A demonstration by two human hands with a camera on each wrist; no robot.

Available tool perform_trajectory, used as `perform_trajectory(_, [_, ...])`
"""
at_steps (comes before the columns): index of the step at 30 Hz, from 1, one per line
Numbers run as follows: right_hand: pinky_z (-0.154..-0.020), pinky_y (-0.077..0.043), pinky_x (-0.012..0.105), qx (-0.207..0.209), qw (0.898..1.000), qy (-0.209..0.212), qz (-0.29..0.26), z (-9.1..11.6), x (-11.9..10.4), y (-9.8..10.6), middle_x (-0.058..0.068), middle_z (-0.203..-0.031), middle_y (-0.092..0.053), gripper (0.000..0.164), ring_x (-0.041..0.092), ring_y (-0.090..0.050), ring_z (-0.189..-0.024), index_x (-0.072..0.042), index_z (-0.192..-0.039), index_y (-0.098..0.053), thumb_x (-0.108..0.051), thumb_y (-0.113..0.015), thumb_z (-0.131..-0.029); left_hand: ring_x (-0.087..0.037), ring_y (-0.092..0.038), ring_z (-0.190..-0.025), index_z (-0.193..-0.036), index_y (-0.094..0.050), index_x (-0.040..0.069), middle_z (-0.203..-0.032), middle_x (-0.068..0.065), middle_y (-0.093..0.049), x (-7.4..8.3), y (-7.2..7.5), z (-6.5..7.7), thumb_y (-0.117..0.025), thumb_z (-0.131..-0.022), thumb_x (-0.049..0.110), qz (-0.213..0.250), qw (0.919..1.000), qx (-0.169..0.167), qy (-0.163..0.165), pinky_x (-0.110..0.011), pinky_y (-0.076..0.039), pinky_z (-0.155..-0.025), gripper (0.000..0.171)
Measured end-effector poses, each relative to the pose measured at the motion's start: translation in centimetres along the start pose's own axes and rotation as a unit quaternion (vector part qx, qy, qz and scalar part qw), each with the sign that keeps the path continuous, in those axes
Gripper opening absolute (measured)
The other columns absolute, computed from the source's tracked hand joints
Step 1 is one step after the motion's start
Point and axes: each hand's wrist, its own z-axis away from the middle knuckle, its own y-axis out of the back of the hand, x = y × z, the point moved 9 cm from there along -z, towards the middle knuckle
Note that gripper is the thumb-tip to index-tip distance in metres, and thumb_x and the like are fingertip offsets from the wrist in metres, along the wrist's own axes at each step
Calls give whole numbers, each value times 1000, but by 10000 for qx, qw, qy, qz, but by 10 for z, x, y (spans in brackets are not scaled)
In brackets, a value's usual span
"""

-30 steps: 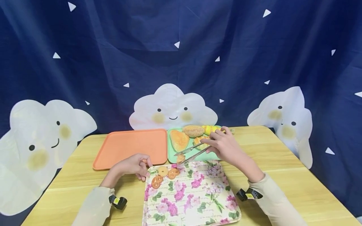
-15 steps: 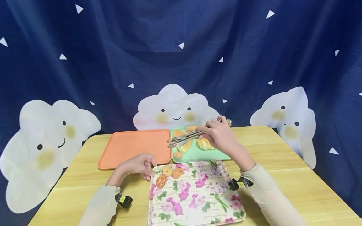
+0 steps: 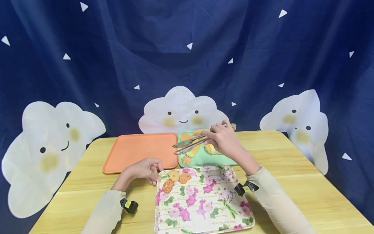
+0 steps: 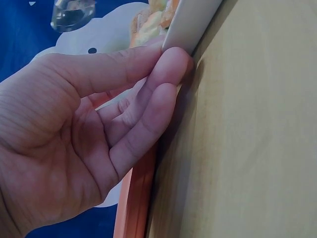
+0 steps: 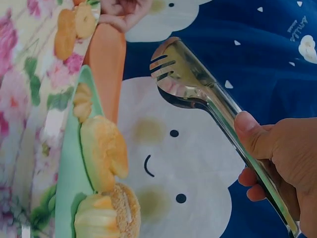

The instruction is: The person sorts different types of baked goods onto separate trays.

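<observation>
My left hand [image 3: 146,169] pinches the near-left rim of a flowered tray [image 3: 204,208] between thumb and fingers, at its far left corner. On that corner lie two pretzel cookies [image 3: 168,186] and a round cookie [image 3: 174,175]. My right hand [image 3: 222,138] grips metal serving tongs [image 5: 218,101], raised over a green tray [image 3: 210,161]. Nothing sits between the tong tips, which point left and stand slightly apart. Below them a small ridged cookie [image 3: 186,160] rests in the green tray's front left corner. Toy breads, including a triangular one [image 5: 101,148] and a striped one [image 5: 94,218], lie behind it.
An orange tray [image 3: 140,152] stands left of the green one, behind the left hand. A seeded bun [image 5: 126,206] lies at the green tray's back. The wooden table [image 3: 292,182] ends at a dark blue curtain [image 3: 163,65] with cloud prints.
The tongs, earlier low around the ridged cookie, have lifted and moved up and left; the cookie stays on the green tray. The left hand keeps its hold on the flowered tray.
</observation>
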Motion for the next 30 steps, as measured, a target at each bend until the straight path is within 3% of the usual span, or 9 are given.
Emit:
perform_trajectory(15, [-66,-34,37,-101,9981,191,568,23,-6,-24,4,-71,-56,32,21,-41,-62,-19,-106,-76,-39,-73,-80,-18,-70,-62,-101,-56,-6,-70,-13,-71,1,0,1,-75,-86,0,-7,10000,19,-25,-32,-61,-59,25])
perform_trajectory(22, [-67,-33,34,-241,9955,267,874,36,-11,-35,4,-76,-59,31,22,-48,-65,-20,-106,-76,-40,-73,-82,-18,-70,-62,-102,-55,-7,-72,-16,-72,2,-2,1,-74,-85,-2,46,10000,-22,-69,-33,-62,-60,26])
perform_trajectory(30, [-65,-29,32,-301,9946,240,965,38,-15,-39,4,-73,-56,31,18,-38,-64,-21,-103,-75,-40,-77,-79,-18,-70,-62,-102,-55,-8,-70,-12,-70,2,-1,0,-74,-85,-2,76,9999,-29,-98,-32,-61,-59,26])
